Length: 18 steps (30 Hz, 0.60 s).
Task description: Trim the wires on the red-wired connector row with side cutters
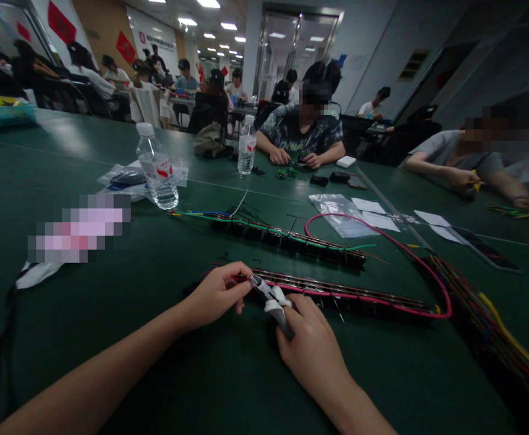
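My right hand [312, 344] is wrapped round the grey and white handles of a pair of wire cutters [271, 297]. Their metal jaws point up and left, reaching the fingertips of my left hand [217, 293]. That hand is closed in a pinch at the left part of a long black busbar strip [382, 306]; what lies between its fingers is too small to make out. A thick red cable [443, 296] runs along the strip and loops off its right end. Thin tie ends stick out along the strip's front side.
Behind lies a second strip with a green wire [282, 231]. A wire bundle [486, 314] lies right. Water bottles [158, 172], a plastic bag [339, 217], papers [373, 219] and a phone-like dark slab [486, 249] lie farther back. Co-workers [301, 130] sit across the table.
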### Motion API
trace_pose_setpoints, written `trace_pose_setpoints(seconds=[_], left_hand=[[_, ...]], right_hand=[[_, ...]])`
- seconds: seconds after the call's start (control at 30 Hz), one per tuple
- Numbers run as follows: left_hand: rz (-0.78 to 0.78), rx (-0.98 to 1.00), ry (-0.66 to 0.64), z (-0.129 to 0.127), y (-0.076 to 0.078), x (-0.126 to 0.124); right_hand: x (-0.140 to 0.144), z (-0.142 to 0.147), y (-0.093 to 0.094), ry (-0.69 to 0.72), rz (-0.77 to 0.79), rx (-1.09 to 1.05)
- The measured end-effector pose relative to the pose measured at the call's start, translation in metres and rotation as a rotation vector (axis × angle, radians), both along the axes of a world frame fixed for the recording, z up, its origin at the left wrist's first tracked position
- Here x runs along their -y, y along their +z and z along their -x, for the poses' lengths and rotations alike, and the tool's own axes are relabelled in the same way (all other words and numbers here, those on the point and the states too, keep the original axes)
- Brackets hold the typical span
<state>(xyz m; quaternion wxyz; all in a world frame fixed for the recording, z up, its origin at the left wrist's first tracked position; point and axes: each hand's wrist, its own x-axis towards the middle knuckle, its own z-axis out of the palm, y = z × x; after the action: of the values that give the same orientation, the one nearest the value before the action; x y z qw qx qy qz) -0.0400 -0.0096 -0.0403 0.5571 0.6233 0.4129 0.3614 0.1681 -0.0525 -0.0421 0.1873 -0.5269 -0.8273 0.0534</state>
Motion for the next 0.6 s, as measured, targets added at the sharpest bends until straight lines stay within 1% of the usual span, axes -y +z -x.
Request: trace_pose_setpoints(seconds=[0.17,0.6], left_hand=[[-0.016,0.002,-0.003,0.0001,0.0005,0.0007],[-0.014,-0.008,0.003,0.0004,0.0015,-0.0001]], right_hand=[[-0.0014,0.0006,-0.0004,-0.006,-0.019,0.028],[-0.0033,-0.0001,0.002,-0.016,0.026,0.034]])
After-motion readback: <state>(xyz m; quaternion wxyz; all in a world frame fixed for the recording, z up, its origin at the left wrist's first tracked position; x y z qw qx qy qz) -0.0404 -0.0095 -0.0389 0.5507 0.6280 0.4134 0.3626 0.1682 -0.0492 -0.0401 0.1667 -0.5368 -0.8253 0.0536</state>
